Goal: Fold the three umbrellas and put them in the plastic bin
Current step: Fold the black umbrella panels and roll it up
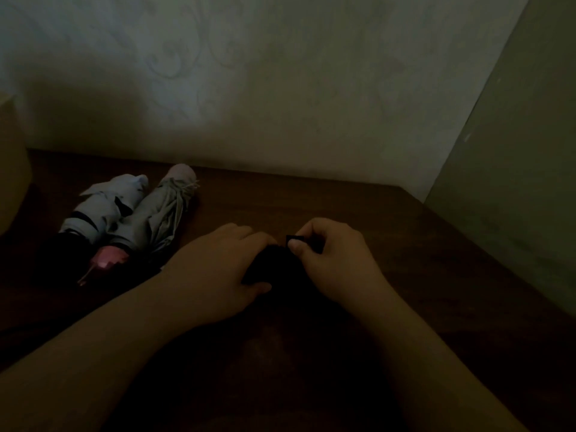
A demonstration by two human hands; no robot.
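Two umbrellas lie folded side by side at the far left of the table (389, 219), touching along their length: the blue umbrella (103, 210) on the outside, the grey umbrella (156, 213) next to it, its pink handle (107, 258) toward me. Both look bundled, though I cannot tell in this dim light whether their straps are fastened.

The third, the black umbrella (268, 266), lies on the table directly before me, between my hands. My left hand (215, 266) is wrapped over its body, fingers curled round it and holding the cloth together. My right hand (330, 257) pinches the strap (293, 239), a small dark tab, between thumb and fingers just above the bundle.

My assessment: two of three are folded; the third is gathered and at the strapping stage, not yet secured.

A pale object (9, 169) at the left edge may be the bin, but I cannot confirm it. No umbrella is inside anything. All three remain to be put away.
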